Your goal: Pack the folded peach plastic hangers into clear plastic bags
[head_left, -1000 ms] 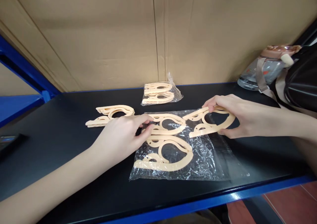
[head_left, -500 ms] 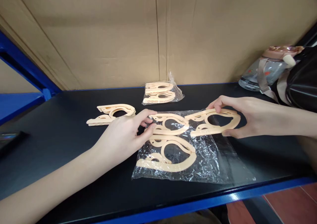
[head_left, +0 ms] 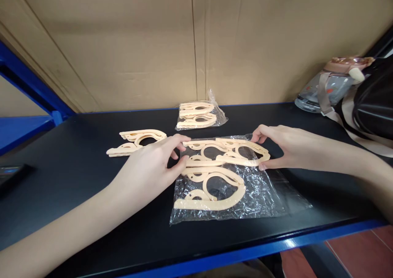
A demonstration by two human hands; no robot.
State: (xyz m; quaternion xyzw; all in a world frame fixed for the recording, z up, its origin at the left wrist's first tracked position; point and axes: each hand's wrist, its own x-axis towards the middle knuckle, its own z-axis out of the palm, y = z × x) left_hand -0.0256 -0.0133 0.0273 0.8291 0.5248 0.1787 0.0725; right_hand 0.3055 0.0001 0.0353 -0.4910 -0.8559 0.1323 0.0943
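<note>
Cream folding hangers lie with a clear plastic bag (head_left: 260, 200) on the dark tabletop. One folded hanger (head_left: 236, 161) overlaps the upper hanger in the bag, its rounded end facing right. My right hand (head_left: 276, 147) holds that rounded end, thumb below and fingers above. At the bag's left edge, my left hand (head_left: 162, 159) pinches around the ends of the upper bagged hanger (head_left: 202, 162), thumb and index finger on either side. A lower bagged hanger (head_left: 211, 205) lies nearer the front, under wrinkled film.
Behind my left hand lies a loose folded hanger (head_left: 129, 148). A small bag of hangers (head_left: 198, 116) sits by the cardboard backing (head_left: 138, 44). A strapped water bottle (head_left: 331, 83) and a black bag (head_left: 374, 106) stand at right. The table has a blue front edge (head_left: 245, 251).
My right hand has moved left with the folded hanger, which now overlaps the upper bagged one. The bag has shifted slightly; my left hand stays at its left edge.
</note>
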